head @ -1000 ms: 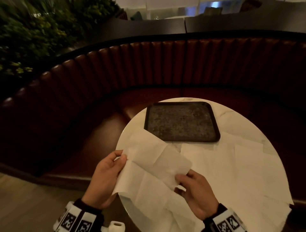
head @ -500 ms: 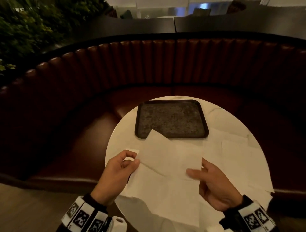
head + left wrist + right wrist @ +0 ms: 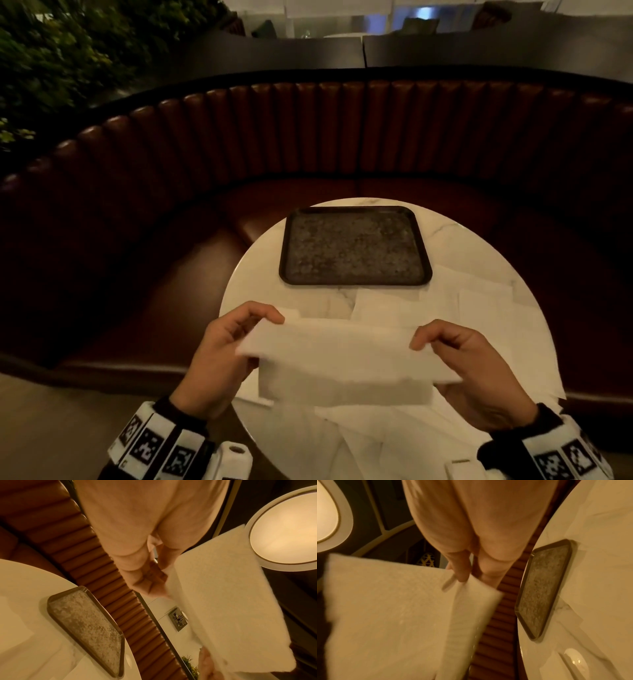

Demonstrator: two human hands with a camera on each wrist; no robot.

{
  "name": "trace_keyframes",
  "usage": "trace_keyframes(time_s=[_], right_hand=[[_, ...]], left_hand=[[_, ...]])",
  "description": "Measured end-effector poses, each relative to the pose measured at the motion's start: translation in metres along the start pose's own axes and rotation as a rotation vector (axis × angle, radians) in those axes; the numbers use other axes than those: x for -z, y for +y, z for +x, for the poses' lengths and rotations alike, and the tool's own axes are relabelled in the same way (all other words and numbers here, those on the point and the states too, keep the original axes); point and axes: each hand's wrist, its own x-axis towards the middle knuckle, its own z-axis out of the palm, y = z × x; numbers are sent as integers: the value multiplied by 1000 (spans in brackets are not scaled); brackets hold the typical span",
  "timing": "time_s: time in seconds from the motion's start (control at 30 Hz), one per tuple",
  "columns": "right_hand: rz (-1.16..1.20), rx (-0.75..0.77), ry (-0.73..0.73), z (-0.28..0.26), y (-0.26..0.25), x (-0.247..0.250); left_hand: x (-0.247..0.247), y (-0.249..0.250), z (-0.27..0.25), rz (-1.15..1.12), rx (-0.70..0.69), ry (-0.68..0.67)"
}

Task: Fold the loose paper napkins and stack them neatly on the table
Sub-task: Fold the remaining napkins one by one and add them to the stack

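A white paper napkin (image 3: 342,359) is held stretched above the near edge of the round marble table (image 3: 260,274), doubled over into a wide band. My left hand (image 3: 222,349) pinches its left end and my right hand (image 3: 469,363) pinches its right end. The left wrist view shows the napkin (image 3: 223,601) running away from my left hand (image 3: 150,585). In the right wrist view the napkin (image 3: 393,615) hangs from my right hand (image 3: 462,574). Several loose unfolded napkins (image 3: 479,308) lie flat on the table under and to the right of the held one.
A dark speckled tray (image 3: 354,245) with nothing on it sits at the far side of the table, also visible as the tray (image 3: 89,628) and the tray (image 3: 542,591) from the wrists. A curved brown padded booth bench (image 3: 308,137) wraps around the table.
The napkin, held open and creased a second ago, has been doubled over into a long band. Both hands have moved apart to its two ends and lifted it.
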Motion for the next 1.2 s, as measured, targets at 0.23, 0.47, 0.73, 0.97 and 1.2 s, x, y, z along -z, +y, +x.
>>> trace_keyframes(time_s=[0.23,0.47,0.73,0.97,1.2], right_hand=[[-50,-47,13,-3,-3,8],[-6,7,8,0,-6,10],[-1199,475,-190,26,-7,-43],[-1100,482,-256,53,29,-86],[-881,211,-151,48,54,-31]], left_hand=[[-9,2,1,18,-10,27],[-17,-7,11,250,-153,12],[-22,-1,9,746,-372,-7],[-7,5,11,877,-454,58],[33,-32,29,607,-200,318]])
